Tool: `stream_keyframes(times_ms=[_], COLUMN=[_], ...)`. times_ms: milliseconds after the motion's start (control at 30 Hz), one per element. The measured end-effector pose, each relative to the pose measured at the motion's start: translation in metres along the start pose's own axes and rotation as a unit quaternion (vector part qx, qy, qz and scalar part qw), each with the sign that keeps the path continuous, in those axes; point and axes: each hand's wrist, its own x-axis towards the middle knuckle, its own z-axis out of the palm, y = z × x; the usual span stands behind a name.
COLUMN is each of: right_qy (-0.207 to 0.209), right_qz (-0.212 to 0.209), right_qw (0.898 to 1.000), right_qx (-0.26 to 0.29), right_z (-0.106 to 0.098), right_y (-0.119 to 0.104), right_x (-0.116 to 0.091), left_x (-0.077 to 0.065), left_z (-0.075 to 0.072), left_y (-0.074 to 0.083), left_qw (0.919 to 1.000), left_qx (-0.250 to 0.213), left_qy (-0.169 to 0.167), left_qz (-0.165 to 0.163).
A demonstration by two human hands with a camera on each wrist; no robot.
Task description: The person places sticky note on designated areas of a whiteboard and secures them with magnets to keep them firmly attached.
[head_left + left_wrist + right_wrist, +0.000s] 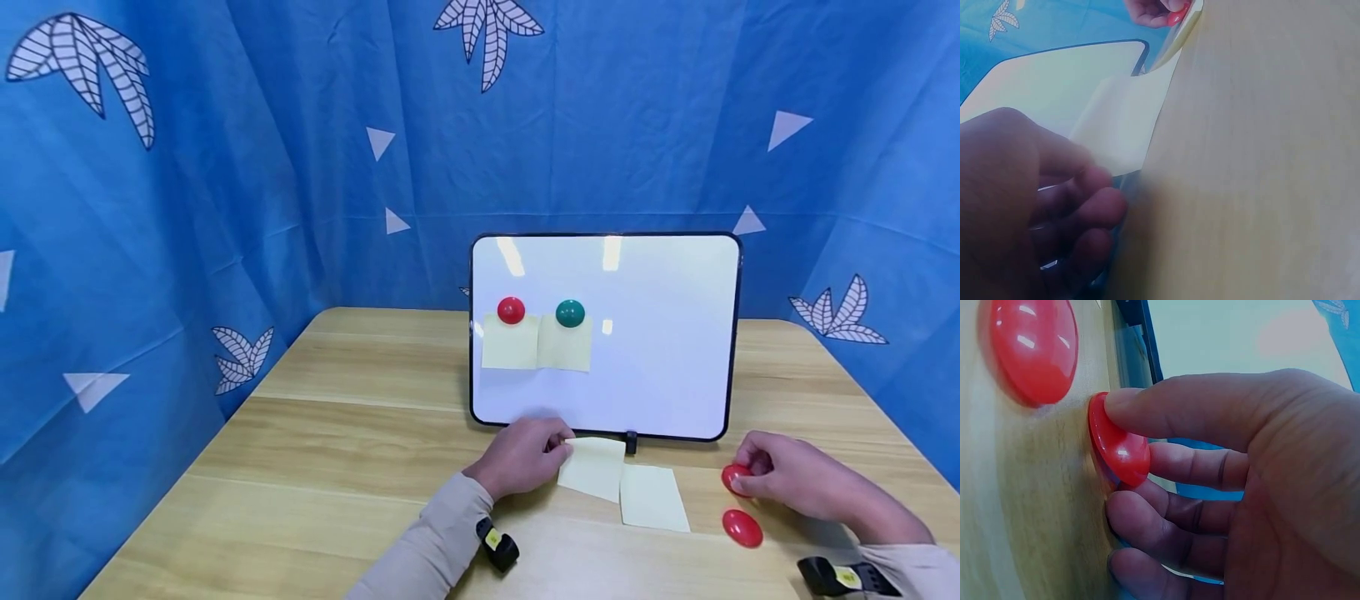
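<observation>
My left hand (pixel 527 457) pinches the left corner of a pale yellow sticky note (pixel 592 468) just in front of the whiteboard; in the left wrist view that note (pixel 1125 119) curves up off the table. With thumb and fingers, my right hand (pixel 806 479) grips a round red magnet (pixel 1119 440) by its rim, tilted at the tabletop. A second red magnet (pixel 742 528) lies flat nearer to me. Another sticky note (pixel 652 497) lies on the table between the hands. On the whiteboard (pixel 660 358), a red magnet (pixel 512 310) and a green magnet (pixel 570 313) sit over the tops of two notes (pixel 510 346).
The whiteboard leans upright on the wooden table (pixel 337 425), a small black foot (pixel 631 442) under its lower edge. Behind and to the sides hangs a blue curtain (pixel 600 125) with leaf prints. Black bands (pixel 497 546) are worn on both wrists.
</observation>
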Motion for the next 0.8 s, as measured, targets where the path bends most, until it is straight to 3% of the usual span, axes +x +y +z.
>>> stream_keyframes(times_ms=[367,800], right_qy=[0.004,0.01], right_qz=[0.0,0.001], right_qw=[1.0,1.0], right_qx=[-0.005,-0.015], right_z=[0.0007,0.0016], right_y=[-0.0008,-0.0032], right_x=[-0.001,-0.0014], left_x=[0.0011,0.0007], left_z=[-0.0002,-0.0005], left_y=[0.0008,0.0018], left_qw=[0.9997,0.9983], left_qx=[0.008,-0.016], left_qy=[0.015,0.053], left_qz=[0.015,0.021])
